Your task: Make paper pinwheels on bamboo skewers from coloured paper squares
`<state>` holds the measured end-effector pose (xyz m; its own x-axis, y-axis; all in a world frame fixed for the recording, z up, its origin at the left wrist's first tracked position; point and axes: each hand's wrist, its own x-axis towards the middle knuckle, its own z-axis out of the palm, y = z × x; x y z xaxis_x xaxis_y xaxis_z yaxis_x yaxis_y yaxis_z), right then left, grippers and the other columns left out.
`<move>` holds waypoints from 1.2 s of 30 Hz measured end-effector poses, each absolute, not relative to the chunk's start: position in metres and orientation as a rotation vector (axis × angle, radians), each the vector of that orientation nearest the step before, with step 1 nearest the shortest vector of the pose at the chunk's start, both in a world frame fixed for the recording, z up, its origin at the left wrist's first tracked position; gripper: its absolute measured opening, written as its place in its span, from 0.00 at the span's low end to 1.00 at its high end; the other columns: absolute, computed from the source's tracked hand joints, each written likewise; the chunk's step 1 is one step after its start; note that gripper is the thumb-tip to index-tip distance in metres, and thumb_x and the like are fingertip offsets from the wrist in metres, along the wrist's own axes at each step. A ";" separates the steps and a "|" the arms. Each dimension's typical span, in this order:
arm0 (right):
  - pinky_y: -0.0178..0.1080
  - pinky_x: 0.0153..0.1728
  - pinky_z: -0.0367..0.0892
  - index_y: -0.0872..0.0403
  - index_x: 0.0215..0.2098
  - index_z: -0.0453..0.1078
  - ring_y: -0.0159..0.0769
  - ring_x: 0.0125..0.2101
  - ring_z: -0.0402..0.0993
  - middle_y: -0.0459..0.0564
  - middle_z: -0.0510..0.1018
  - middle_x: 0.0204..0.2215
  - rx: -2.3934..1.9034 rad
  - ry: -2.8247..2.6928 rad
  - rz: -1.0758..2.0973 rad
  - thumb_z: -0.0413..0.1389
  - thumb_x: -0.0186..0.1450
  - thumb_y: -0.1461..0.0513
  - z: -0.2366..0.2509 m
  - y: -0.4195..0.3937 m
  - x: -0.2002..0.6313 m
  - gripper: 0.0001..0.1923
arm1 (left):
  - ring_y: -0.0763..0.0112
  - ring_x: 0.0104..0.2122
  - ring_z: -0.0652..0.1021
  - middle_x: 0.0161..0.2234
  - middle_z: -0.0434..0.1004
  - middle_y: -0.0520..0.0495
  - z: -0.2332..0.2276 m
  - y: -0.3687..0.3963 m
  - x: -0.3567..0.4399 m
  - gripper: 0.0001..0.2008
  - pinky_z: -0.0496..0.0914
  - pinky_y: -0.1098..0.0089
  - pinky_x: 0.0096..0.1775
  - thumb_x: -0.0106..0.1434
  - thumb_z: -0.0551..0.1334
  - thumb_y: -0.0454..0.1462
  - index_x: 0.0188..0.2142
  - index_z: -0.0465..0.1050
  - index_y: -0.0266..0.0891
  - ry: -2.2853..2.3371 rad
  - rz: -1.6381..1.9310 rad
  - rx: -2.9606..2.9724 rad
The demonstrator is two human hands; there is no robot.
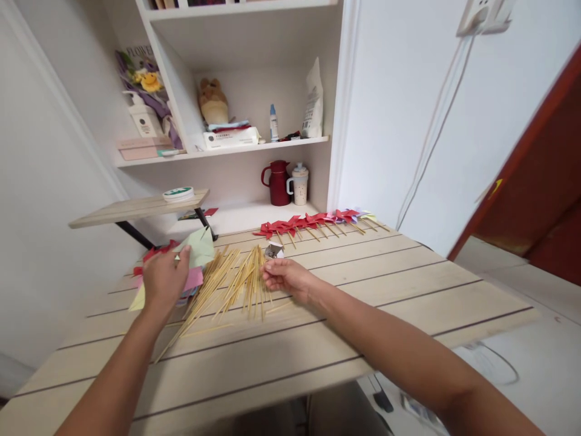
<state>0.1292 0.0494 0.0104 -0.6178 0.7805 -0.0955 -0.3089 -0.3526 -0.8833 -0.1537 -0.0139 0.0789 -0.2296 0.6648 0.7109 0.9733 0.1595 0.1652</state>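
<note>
My left hand point(164, 275) is closed on a piece of pale green paper point(203, 247), above a pile of coloured paper pieces with a pink one point(195, 277) and a yellow one point(137, 298) showing. Thin wooden sticks point(247, 275) lie loosely heaped on the table between my hands. At their right edge, my right hand point(285, 278) has its fingers curled together in a pinch; whatever is between them is too small to make out. Just behind those fingers stands a small open box point(274, 251) with small dark items inside.
Red paper pinwheels on sticks point(308, 224) lie in a row along the table's back edge, with paler ones at the right end. A raised wooden stand point(140, 207) is at back left. A red jug point(278, 183) and a lidded cup point(299, 184) stand behind the table point(345, 315).
</note>
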 end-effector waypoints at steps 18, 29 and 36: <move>0.35 0.35 0.73 0.51 0.44 0.73 0.34 0.34 0.79 0.46 0.83 0.36 -0.550 -0.857 1.863 0.73 0.51 0.62 0.028 0.035 0.137 0.24 | 0.61 0.52 0.79 0.50 0.82 0.45 0.018 -0.006 -0.038 0.20 0.53 0.49 0.67 0.67 0.60 0.28 0.54 0.76 0.50 -0.715 -0.756 -2.047; 0.38 0.31 0.71 0.53 0.38 0.74 0.36 0.27 0.77 0.46 0.83 0.28 -0.711 -0.851 1.432 0.72 0.46 0.62 0.031 0.067 0.161 0.22 | 0.64 0.42 0.78 0.51 0.72 0.39 0.040 0.013 -0.008 0.21 0.73 0.57 0.51 0.71 0.57 0.35 0.63 0.64 0.43 -1.194 -1.596 -1.888; 0.37 0.25 0.66 0.50 0.43 0.76 0.36 0.24 0.73 0.46 0.79 0.26 -0.745 -1.124 1.167 0.69 0.54 0.55 0.037 0.057 0.166 0.20 | 0.64 0.45 0.77 0.54 0.69 0.38 0.015 0.009 0.001 0.21 0.75 0.59 0.48 0.72 0.57 0.37 0.63 0.62 0.43 -1.138 -1.687 -1.973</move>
<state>0.1655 0.0574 0.0375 0.0002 0.9586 0.2848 -0.3206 0.2698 -0.9080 0.0013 0.0089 0.0147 -0.0064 0.3661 0.9306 0.7259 -0.6384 0.2561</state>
